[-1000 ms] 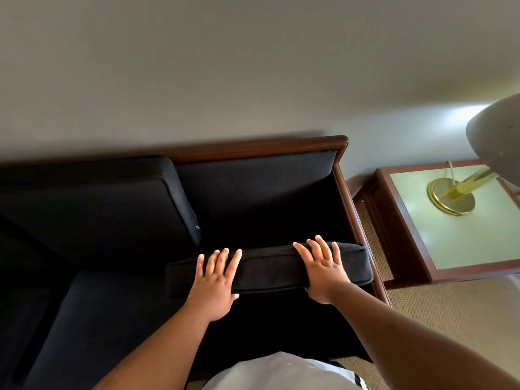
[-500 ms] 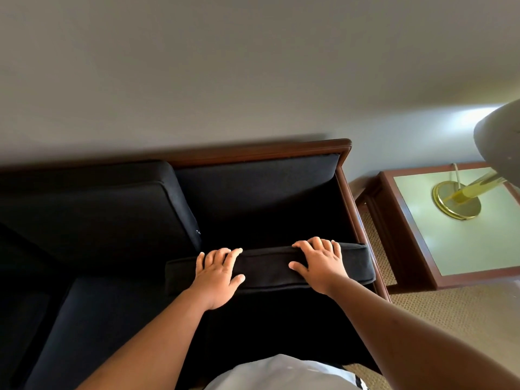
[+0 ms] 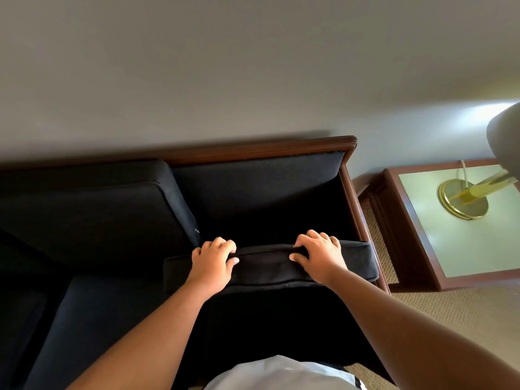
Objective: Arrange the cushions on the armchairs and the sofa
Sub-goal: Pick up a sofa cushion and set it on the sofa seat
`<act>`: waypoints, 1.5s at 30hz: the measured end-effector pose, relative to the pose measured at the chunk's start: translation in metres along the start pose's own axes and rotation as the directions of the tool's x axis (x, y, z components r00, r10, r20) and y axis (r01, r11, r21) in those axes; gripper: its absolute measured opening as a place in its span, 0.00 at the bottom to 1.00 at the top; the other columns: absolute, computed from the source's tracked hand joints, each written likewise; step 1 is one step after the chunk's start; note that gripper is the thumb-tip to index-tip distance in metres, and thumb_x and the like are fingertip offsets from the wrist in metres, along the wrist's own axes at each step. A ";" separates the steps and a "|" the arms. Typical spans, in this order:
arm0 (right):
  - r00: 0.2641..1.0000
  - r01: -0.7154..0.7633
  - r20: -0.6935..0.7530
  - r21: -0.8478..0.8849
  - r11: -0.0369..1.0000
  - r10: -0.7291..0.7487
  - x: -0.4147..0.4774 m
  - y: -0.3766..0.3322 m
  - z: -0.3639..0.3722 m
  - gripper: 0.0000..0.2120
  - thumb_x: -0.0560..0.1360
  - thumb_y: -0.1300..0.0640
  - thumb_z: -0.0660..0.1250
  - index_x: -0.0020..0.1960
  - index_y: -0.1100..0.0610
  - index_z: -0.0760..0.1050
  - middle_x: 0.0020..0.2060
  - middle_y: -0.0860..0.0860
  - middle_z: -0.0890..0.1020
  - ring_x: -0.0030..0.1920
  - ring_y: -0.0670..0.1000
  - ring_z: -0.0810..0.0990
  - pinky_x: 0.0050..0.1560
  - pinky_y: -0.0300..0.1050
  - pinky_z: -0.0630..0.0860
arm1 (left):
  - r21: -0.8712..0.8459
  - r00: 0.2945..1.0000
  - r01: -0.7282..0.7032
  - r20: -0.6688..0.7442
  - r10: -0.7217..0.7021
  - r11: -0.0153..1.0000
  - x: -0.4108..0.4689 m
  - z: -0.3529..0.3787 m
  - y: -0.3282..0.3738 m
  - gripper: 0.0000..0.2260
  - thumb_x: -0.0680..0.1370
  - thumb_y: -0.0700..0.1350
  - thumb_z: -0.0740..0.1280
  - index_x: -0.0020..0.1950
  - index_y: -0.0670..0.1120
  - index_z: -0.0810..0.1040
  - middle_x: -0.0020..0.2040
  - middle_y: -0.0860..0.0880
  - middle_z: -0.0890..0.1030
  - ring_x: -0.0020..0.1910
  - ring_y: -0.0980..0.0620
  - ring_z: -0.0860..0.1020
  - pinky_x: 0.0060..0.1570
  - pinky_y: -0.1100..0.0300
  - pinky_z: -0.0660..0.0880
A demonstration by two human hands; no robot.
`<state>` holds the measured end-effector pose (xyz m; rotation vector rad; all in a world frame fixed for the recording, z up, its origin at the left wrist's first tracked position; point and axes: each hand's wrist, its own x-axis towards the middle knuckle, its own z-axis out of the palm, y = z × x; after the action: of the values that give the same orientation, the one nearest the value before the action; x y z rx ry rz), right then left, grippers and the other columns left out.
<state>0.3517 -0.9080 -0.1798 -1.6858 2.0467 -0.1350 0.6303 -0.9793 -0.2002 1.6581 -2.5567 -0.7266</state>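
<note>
My left hand (image 3: 212, 261) and my right hand (image 3: 319, 256) both grip the top edge of a black cushion (image 3: 267, 266). On each, the fingers curl over its far side and the thumb presses on the near face. The two hands sit apart along the edge, the left near its left end and the right a little past the middle.

The cushion stands on its long edge across the right end of the sofa (image 3: 253, 192), parallel to the backrest and on the near side of the seat. Its right end reaches the sofa's right arm, and there is a dark gap between the cushion and the backrest behind it.

To the left, a back cushion (image 3: 92, 209) of the same black fabric leans against the backrest, with a seat cushion (image 3: 98, 319) lying in front of it. A dark wooden frame (image 3: 253, 149) runs along the top of the sofa back and down its right side. Behind it rises a plain pale wall (image 3: 225, 66).

Right of the sofa stands a wooden side table (image 3: 464, 249) with a pale green top, on beige carpet (image 3: 450, 313). A round brass lamp base (image 3: 464, 199) sits on the far part of the table, and the edge of a grey lampshade (image 3: 505, 136) shows above it. At the bottom edge I see my white shirt (image 3: 281, 372).
</note>
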 end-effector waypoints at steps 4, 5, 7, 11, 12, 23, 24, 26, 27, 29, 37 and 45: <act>0.998 0.015 -0.066 -0.007 1.000 -0.016 0.006 -0.007 0.002 0.09 0.79 0.44 0.68 0.55 0.47 0.76 0.49 0.43 0.70 0.56 0.51 0.73 0.64 0.50 0.66 | 0.077 0.997 -0.055 -0.046 0.059 0.996 0.009 -0.004 0.001 0.06 0.81 0.50 0.67 0.56 0.51 0.75 0.55 0.52 0.74 0.53 0.47 0.74 0.56 0.49 0.68; 0.996 0.021 -0.090 -0.004 1.000 -0.021 0.005 -0.008 0.004 0.09 0.79 0.45 0.68 0.54 0.48 0.76 0.49 0.43 0.70 0.56 0.52 0.73 0.63 0.51 0.66 | 0.100 0.996 -0.073 -0.050 0.079 0.992 0.010 -0.004 0.000 0.06 0.81 0.50 0.67 0.56 0.50 0.75 0.55 0.51 0.74 0.53 0.47 0.74 0.55 0.48 0.69; 0.993 0.030 -0.119 0.009 1.000 -0.029 0.003 -0.007 0.008 0.08 0.78 0.46 0.70 0.51 0.49 0.76 0.48 0.44 0.70 0.54 0.52 0.74 0.62 0.52 0.67 | 0.132 0.993 -0.101 -0.053 0.108 0.986 0.010 -0.003 -0.002 0.06 0.81 0.50 0.67 0.57 0.50 0.75 0.55 0.51 0.75 0.52 0.47 0.75 0.53 0.48 0.70; 0.995 0.058 -0.078 -0.026 0.998 -0.060 0.005 -0.004 0.003 0.08 0.78 0.45 0.69 0.50 0.48 0.76 0.46 0.43 0.70 0.54 0.51 0.74 0.58 0.52 0.69 | 0.155 0.984 -0.145 -0.079 0.159 0.977 0.006 0.002 -0.008 0.07 0.80 0.49 0.69 0.55 0.50 0.76 0.52 0.50 0.76 0.49 0.47 0.76 0.50 0.48 0.71; 0.995 0.066 -0.071 -0.031 0.997 -0.069 0.005 -0.004 0.001 0.08 0.78 0.45 0.69 0.50 0.48 0.76 0.46 0.43 0.70 0.54 0.51 0.74 0.57 0.51 0.69 | 0.162 0.983 -0.153 -0.078 0.168 0.975 0.006 0.002 -0.009 0.07 0.80 0.49 0.69 0.55 0.50 0.76 0.52 0.50 0.76 0.49 0.46 0.76 0.49 0.48 0.71; 0.940 0.131 -0.288 -0.195 0.972 -0.185 -0.021 0.002 0.044 0.07 0.77 0.53 0.69 0.49 0.53 0.72 0.46 0.50 0.73 0.45 0.55 0.73 0.48 0.52 0.73 | 0.312 0.973 -0.204 -0.038 0.226 0.928 -0.008 0.012 -0.007 0.07 0.80 0.50 0.66 0.51 0.48 0.72 0.45 0.51 0.74 0.41 0.49 0.75 0.41 0.54 0.72; 0.927 0.150 -0.300 -0.255 0.955 -0.226 -0.025 0.003 0.050 0.05 0.77 0.54 0.66 0.48 0.54 0.72 0.45 0.51 0.74 0.43 0.56 0.74 0.45 0.52 0.74 | 0.315 0.971 -0.221 -0.018 0.239 0.923 -0.011 0.012 -0.006 0.07 0.81 0.51 0.65 0.50 0.48 0.71 0.44 0.51 0.74 0.41 0.49 0.74 0.40 0.55 0.71; 0.912 0.193 -0.281 -0.350 0.917 -0.300 -0.031 0.004 0.054 0.08 0.78 0.51 0.59 0.46 0.55 0.71 0.41 0.51 0.75 0.39 0.56 0.75 0.40 0.51 0.73 | 0.308 0.962 -0.265 0.028 0.270 0.914 -0.017 0.013 -0.007 0.08 0.83 0.53 0.61 0.49 0.49 0.69 0.43 0.52 0.74 0.40 0.50 0.74 0.38 0.57 0.69; 0.914 0.210 -0.251 -0.383 0.900 -0.320 -0.032 0.004 0.053 0.11 0.78 0.49 0.57 0.45 0.54 0.72 0.39 0.51 0.76 0.36 0.56 0.76 0.37 0.51 0.73 | 0.303 0.960 -0.277 0.052 0.275 0.912 -0.019 0.014 -0.008 0.11 0.83 0.55 0.57 0.48 0.49 0.69 0.42 0.52 0.75 0.39 0.50 0.75 0.36 0.57 0.69; 0.937 0.203 -0.186 -0.399 0.894 -0.296 -0.031 0.004 0.048 0.17 0.78 0.42 0.55 0.40 0.52 0.74 0.32 0.49 0.78 0.31 0.55 0.79 0.31 0.47 0.73 | 0.278 0.971 -0.239 0.085 0.224 0.930 -0.023 0.019 -0.005 0.21 0.84 0.59 0.48 0.44 0.49 0.73 0.37 0.53 0.77 0.34 0.50 0.77 0.31 0.58 0.67; 0.998 -0.007 0.053 -0.310 0.951 0.025 -0.038 -0.012 0.041 0.30 0.84 0.36 0.45 0.47 0.52 0.80 0.43 0.51 0.85 0.46 0.57 0.85 0.41 0.49 0.72 | 0.311 0.984 -0.062 0.178 0.006 0.948 -0.030 0.020 0.019 0.29 0.85 0.58 0.45 0.33 0.48 0.74 0.28 0.51 0.76 0.28 0.50 0.77 0.31 0.57 0.69; 0.979 0.009 -0.191 -0.291 0.957 -0.067 0.016 -0.017 -0.029 0.27 0.84 0.39 0.52 0.42 0.54 0.81 0.38 0.54 0.85 0.42 0.61 0.85 0.37 0.49 0.73 | 0.290 0.986 -0.100 -0.101 0.135 0.952 0.033 -0.031 0.035 0.31 0.84 0.58 0.43 0.34 0.46 0.77 0.29 0.48 0.78 0.29 0.43 0.78 0.31 0.55 0.70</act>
<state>0.3523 -0.9340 -0.1526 -1.9571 2.2716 -0.0174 0.5933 -1.0080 -0.1670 1.5411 -2.7461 -0.2522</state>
